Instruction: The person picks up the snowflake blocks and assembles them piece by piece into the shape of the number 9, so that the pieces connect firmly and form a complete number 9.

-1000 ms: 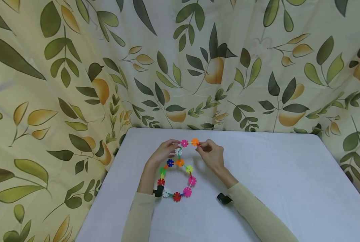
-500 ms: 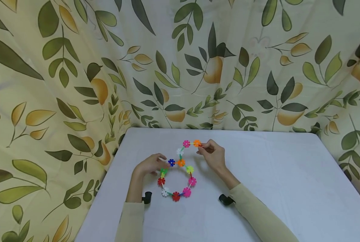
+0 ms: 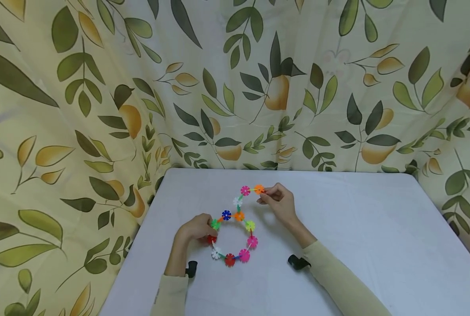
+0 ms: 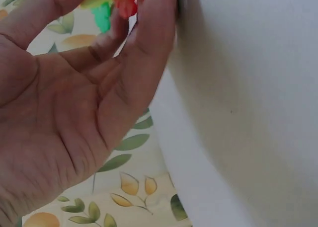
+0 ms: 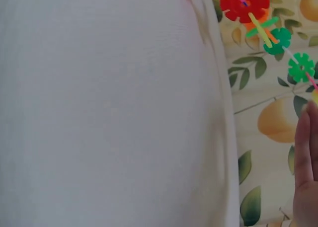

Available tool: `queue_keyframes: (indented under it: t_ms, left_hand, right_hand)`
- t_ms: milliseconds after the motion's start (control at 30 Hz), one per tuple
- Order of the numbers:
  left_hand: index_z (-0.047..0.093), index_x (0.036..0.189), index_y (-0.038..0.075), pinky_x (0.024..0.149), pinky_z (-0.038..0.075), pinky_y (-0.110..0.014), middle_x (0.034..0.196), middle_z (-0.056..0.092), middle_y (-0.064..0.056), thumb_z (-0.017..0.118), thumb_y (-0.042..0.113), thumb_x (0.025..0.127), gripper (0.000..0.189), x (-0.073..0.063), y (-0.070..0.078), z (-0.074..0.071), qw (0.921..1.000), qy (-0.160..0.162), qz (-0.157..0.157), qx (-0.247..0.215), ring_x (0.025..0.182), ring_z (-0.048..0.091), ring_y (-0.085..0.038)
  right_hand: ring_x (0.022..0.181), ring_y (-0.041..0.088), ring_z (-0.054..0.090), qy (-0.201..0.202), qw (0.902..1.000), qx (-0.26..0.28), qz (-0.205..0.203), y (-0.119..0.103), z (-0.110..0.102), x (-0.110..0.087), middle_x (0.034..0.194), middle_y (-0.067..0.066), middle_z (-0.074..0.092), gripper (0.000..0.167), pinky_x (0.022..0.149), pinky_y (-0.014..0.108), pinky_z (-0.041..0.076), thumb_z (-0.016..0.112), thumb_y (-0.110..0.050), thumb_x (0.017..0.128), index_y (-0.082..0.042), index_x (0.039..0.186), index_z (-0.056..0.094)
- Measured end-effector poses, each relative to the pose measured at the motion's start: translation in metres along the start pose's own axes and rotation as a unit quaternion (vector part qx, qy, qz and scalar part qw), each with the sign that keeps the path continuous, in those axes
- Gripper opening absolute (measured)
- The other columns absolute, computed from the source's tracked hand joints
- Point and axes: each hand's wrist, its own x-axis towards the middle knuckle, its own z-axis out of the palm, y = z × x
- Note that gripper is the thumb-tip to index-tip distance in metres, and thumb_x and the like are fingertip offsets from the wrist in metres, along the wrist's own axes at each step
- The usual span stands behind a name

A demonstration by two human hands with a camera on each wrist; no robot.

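A chain of notched, snowflake-like plastic connector discs lies in a ring with a short tail at its far side. My left hand [image 3: 197, 227] is at the ring's left side, its fingers curled round the part between the green disc [image 3: 215, 224] and the red disc [image 3: 211, 239]. In the left wrist view, a red piece [image 4: 126, 1] shows between thumb and fingers; the fingertips are cut off. At the tail's end, my right hand [image 3: 280, 201] pinches the edge of the orange disc [image 3: 259, 189], where a bit of red shows. A pink disc [image 3: 245, 191] adjoins it.
The discs stand on a white-covered table [image 3: 357, 228]. A leaf-and-fruit patterned curtain [image 3: 203, 87] hangs behind and to the left. Each wrist carries a black camera mount [image 3: 298, 262]. The right wrist view shows several linked discs, including a green disc [image 5: 301, 67].
My left hand has let go of the tail near the pink and white discs and moved down to the ring's left side. My right hand keeps its pinch, shifting slightly right.
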Motion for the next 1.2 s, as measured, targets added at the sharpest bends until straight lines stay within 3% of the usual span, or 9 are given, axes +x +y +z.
queue_keyframes:
  t_ms: [233,433,633,800,1033,1200]
  left_hand:
    - [0.056,0.099,0.002,0.061,0.061,-0.035,0.085,0.064,-0.013,0.069,0.006,0.094,0.015,0.003,-0.002,0.002,0.9986,-0.008,0.013,-0.051,0.063,0.067,-0.024]
    - [0.051,0.114,0.002,0.061,0.060,-0.034,0.087,0.073,-0.016,0.061,0.012,0.104,0.018,0.007,-0.004,0.001,0.9939,-0.014,0.033,-0.105,0.063,0.065,-0.022]
    - [0.050,0.118,0.000,0.063,0.056,-0.033,0.092,0.074,-0.016,0.055,0.019,0.109,0.022,0.015,-0.005,0.001,0.9865,0.025,0.062,-0.150,0.068,0.066,-0.021]
    - [0.051,0.119,-0.002,0.068,0.056,-0.032,0.099,0.072,-0.017,0.052,0.025,0.111,0.029,0.021,-0.002,0.002,0.9743,0.051,0.068,-0.209,0.081,0.072,-0.024]
    - [0.049,0.129,-0.003,0.076,0.063,-0.042,0.110,0.067,-0.025,0.057,0.024,0.109,0.035,0.031,0.007,-0.001,0.9517,0.063,0.091,-0.286,0.094,0.074,-0.040]
    - [0.046,0.134,-0.003,0.081,0.062,-0.042,0.122,0.065,-0.033,0.058,0.012,0.108,0.033,0.036,0.011,-0.003,0.9370,0.072,0.086,-0.331,0.094,0.077,-0.032]
  right_hand:
    - [0.084,0.022,0.077,-0.021,0.9973,0.051,0.050,-0.008,-0.010,-0.001,0.105,0.046,0.062,0.025,0.080,0.045,0.061,0.071,0.007,0.094,0.018,0.111,0.057]
    - [0.089,0.023,0.078,-0.027,0.9960,0.043,0.073,-0.010,-0.020,-0.003,0.101,0.025,0.074,0.029,0.084,0.041,0.061,0.073,-0.002,0.097,0.016,0.114,0.059]
    - [0.088,0.026,0.078,-0.006,0.9957,0.051,0.077,-0.009,-0.028,-0.004,0.099,0.021,0.076,0.028,0.083,0.040,0.061,0.072,-0.006,0.099,0.017,0.111,0.061]
    - [0.088,0.023,0.078,0.012,0.9947,0.059,0.083,-0.016,-0.032,-0.005,0.098,0.017,0.077,0.032,0.084,0.042,0.061,0.074,-0.004,0.096,0.019,0.111,0.057]
    - [0.085,0.021,0.079,0.042,0.9917,0.079,0.092,-0.024,-0.038,-0.006,0.094,0.009,0.079,0.032,0.081,0.037,0.062,0.075,0.000,0.094,0.016,0.109,0.052]
    - [0.082,0.021,0.079,0.050,0.9900,0.081,0.104,-0.026,-0.044,-0.006,0.091,0.007,0.079,0.025,0.080,0.034,0.062,0.074,0.001,0.095,0.009,0.109,0.055]
